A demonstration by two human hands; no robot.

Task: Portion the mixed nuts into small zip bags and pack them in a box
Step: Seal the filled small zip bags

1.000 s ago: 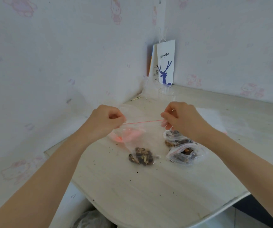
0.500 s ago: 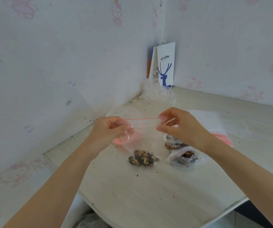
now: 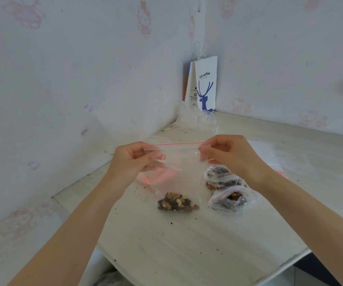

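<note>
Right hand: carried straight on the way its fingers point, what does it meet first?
Probably the left hand, pinching the zip bag at the red strip's other end; nothing else shows between.

walls: pale cartoon-cat wallpaper [image 3: 63,79] | corner: pale wood-grain table [image 3: 187,254] | light: soft daylight

One head-worn wide-angle view (the only camera here), looking forward and down, facing the wall corner [image 3: 205,34] across the table [image 3: 187,254], close above both forearms, left hand [image 3: 133,159], right hand [image 3: 230,153] and zip bag [image 3: 178,159] mid-frame, table edge crossing the lower frame.
</note>
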